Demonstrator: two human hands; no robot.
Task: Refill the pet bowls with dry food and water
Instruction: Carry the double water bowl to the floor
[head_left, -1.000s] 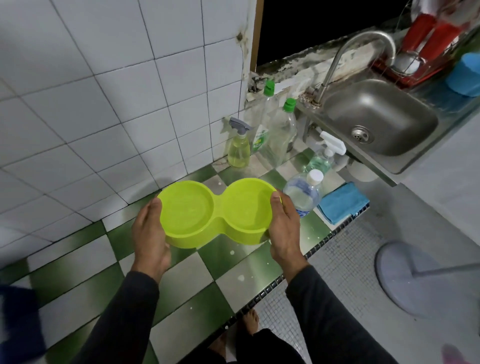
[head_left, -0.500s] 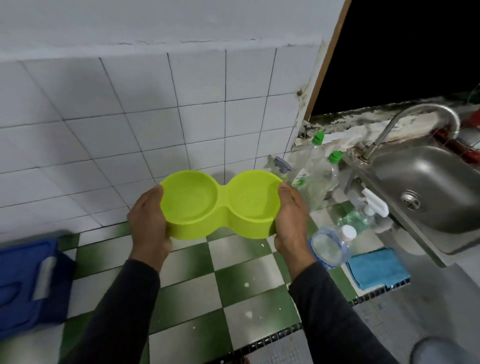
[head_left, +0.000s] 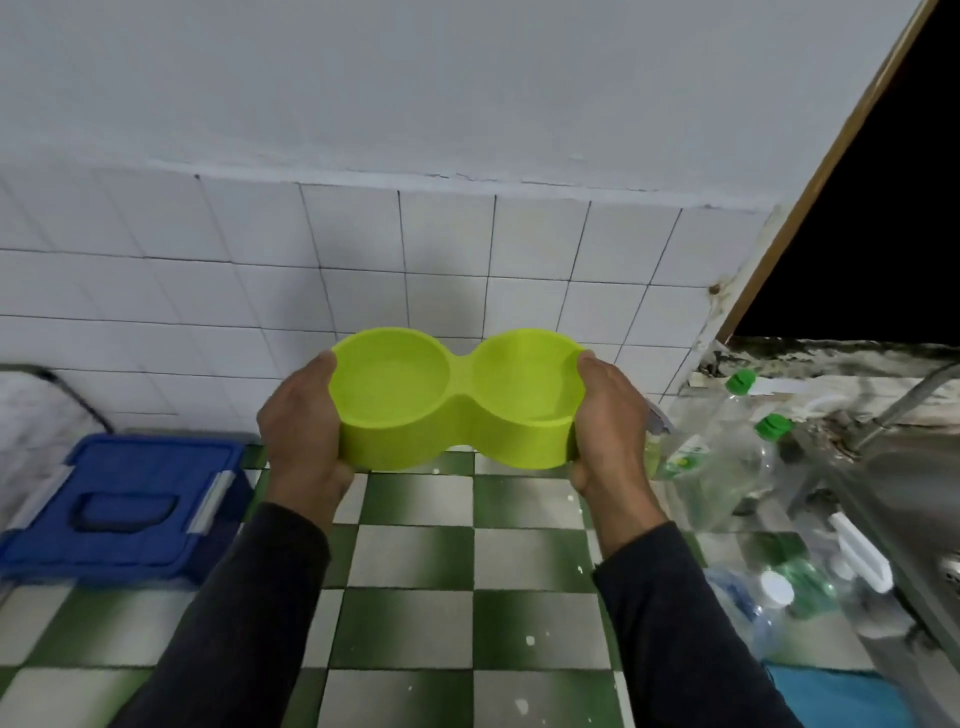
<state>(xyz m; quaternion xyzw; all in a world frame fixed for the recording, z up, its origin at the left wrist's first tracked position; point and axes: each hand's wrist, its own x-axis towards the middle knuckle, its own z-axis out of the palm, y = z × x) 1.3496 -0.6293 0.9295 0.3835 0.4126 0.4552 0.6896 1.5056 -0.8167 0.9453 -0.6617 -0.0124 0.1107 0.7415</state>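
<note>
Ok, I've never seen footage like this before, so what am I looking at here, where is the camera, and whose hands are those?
There is no machine here. The camera sits on a person's head, looking forward and down at their own bare hands. The left hand and right hand each grip one end of a lime-green double pet bowl, held above a green-and-white checkered counter. Both wells look empty. On the counter, a blue lidded box sits to the left, and clear plastic bottles with green caps stand to the right, beside a steel sink.
</note>
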